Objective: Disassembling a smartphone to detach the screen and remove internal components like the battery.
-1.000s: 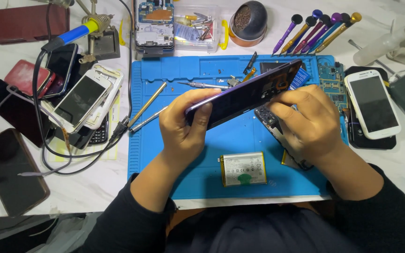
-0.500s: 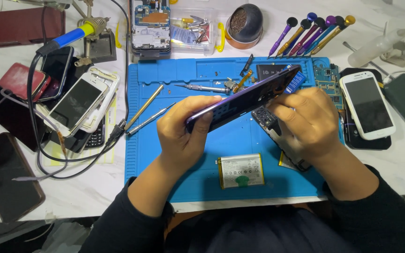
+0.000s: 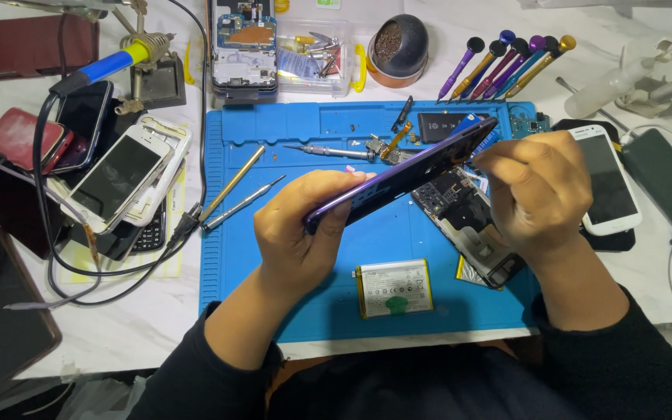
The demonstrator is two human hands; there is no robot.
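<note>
A person's left hand [image 3: 301, 233] cradles the lower end of a dark purple phone panel [image 3: 402, 175], fingers curled under it and thumb along its edge, lifting it at a slant above a blue work mat [image 3: 274, 272]; the right hand [image 3: 534, 190] is closed at the panel's upper end, fingertips pinched together against its corner, though whether a small tool sits between them cannot be told. Directly below the raised panel lies an opened phone body [image 3: 468, 225] with its circuitry exposed, and nearer the mat's front edge a loose battery [image 3: 394, 288]. A white smartphone [image 3: 608, 179] rests just right of the mat, and a pile of handsets [image 3: 110, 187] to its left
</note>
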